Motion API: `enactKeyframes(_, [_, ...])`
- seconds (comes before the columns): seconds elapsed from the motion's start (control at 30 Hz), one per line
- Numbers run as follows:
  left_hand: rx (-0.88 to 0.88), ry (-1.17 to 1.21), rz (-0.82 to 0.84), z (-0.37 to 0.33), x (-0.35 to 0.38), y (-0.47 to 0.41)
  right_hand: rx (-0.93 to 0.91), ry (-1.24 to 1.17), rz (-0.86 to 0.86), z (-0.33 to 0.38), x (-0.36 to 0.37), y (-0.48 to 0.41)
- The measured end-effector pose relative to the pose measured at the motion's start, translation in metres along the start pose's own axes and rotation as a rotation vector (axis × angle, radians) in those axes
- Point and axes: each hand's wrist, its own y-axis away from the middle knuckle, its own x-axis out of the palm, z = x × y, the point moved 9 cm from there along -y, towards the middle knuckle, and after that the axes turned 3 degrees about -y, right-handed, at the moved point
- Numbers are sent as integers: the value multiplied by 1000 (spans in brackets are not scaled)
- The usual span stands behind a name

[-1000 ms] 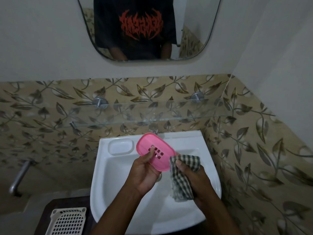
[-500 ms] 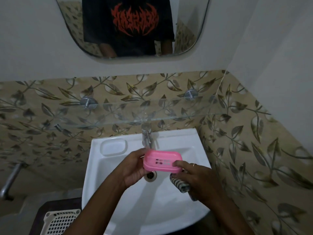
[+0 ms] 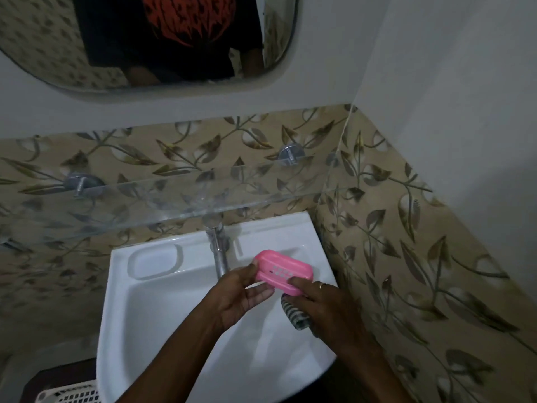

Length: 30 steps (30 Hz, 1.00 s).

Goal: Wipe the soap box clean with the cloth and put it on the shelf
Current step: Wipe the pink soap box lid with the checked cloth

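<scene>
The pink soap box [image 3: 283, 270], with slots in its base, is held level over the right side of the white sink [image 3: 162, 315], just right of the tap [image 3: 219, 251]. My left hand [image 3: 241, 295] grips its left end with thumb and fingers. My right hand [image 3: 328, 309] has a fingertip on the box's near right edge and keeps the green-checked cloth [image 3: 296, 315] bunched under its palm. The cloth hangs below the box, mostly hidden by the hand. The glass shelf [image 3: 174, 199] runs along the tiled wall above the sink, with nothing on it.
A mirror [image 3: 145, 39] hangs above the shelf and reflects a person's dark shirt. The leaf-patterned side wall [image 3: 406, 271] stands close on the right. A moulded soap recess [image 3: 154, 261] sits at the sink's back left. A white basket [image 3: 69, 395] is at the bottom left.
The soap box has gone from tilted up on edge to lying level and has shifted right of the tap. The cloth is now bunched under my right hand, which touches the box.
</scene>
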Motion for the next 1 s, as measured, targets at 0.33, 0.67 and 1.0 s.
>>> enactKeyframes(0.33, [247, -197, -53, -27, -9, -8, 303, -429, 19, -27, 16, 16])
enactKeyframes(0.67, [452, -603, 62, -30, 18, 19, 594, -228, -195, -27, 7, -50])
enactKeyframes(1.0, [572, -567, 29, -41, 18, 20, 957, -143, -51, -47, 23, -26])
